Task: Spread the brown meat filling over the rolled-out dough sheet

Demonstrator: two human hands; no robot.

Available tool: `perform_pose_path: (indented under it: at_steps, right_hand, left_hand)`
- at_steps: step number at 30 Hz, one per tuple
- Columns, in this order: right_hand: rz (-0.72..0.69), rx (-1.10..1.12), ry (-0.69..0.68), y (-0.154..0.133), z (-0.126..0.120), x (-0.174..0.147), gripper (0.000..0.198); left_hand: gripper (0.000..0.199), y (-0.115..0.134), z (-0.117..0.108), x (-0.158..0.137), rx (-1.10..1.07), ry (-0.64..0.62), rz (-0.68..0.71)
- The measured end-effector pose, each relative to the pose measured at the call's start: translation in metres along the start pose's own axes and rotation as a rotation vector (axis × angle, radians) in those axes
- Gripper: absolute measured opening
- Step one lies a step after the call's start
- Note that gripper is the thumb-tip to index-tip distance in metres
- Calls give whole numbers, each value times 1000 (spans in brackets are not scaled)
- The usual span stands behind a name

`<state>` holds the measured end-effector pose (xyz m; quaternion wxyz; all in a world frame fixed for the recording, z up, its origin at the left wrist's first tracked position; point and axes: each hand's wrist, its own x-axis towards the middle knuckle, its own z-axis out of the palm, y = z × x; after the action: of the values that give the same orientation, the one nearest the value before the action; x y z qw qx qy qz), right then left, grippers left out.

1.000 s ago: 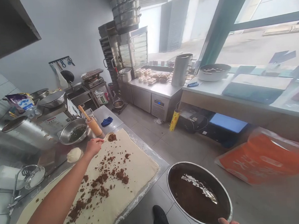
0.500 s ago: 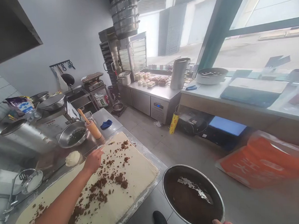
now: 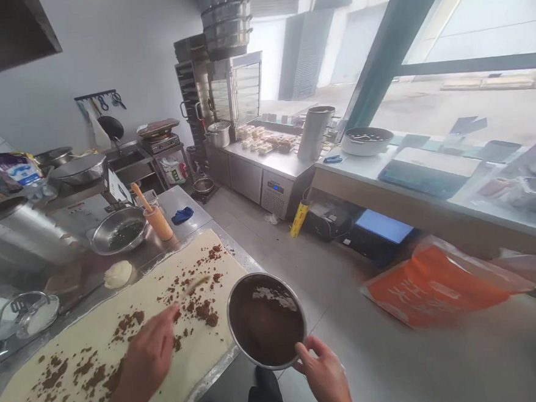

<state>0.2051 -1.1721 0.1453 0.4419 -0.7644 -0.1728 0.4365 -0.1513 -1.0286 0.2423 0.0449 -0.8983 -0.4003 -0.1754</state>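
Spreading of a brown crumbly filling [image 3: 197, 307] over a rolled dough sheet [image 3: 98, 335] is judged to be roughly half done: clumps are scattered along the middle band of the sheet, while its edges and several pale patches are left bare, and much filling is left in the bowl.

- Dough sheet: large, flat, pale cream, matte and soft-looking, rough-edged; laid along the steel table [image 3: 235, 261], with a dusting of flour at its rim.
- Filling: dark brown, moist, lumpy; uneven in clump size.
- Metal bowl [image 3: 266, 321]: round, shallow, polished rim, coated inside with the dark filling and a glossy streak; held over the table's near corner, beside the sheet.
- Right hand [image 3: 324, 378]: fingers closed on the bowl's near rim, thumb on top.
- Left hand [image 3: 150, 353]: fingers curled around the handle of a pale spoon [image 3: 195, 285], blurred, its tip held over the sheet near the densest clumps.
- Small dough ball [image 3: 117, 274]: smooth, rounded, set apart behind the sheet.
- Steel basin [image 3: 119, 230]: wide, holding dark greens.
- Orange cup [image 3: 158, 222]: a stick is stood in it.
- Blue cloth [image 3: 183, 215]: crumpled, at the table's far end.
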Motion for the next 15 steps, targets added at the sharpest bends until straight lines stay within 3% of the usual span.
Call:
perform_pose_path:
  at_steps: [4, 9, 15]
  right_hand:
    - [-25, -22, -151, -11, 42, -15, 27]
    - [-24, 19, -301, -30, 75, -42, 31]
    - [17, -10, -349, -26, 90, -56, 31]
  left_hand:
    - [55, 57, 20, 5, 23, -116, 85]
    - [72, 62, 50, 2, 234, -264, -12]
    - [71, 65, 21, -23, 184, -644, -293]
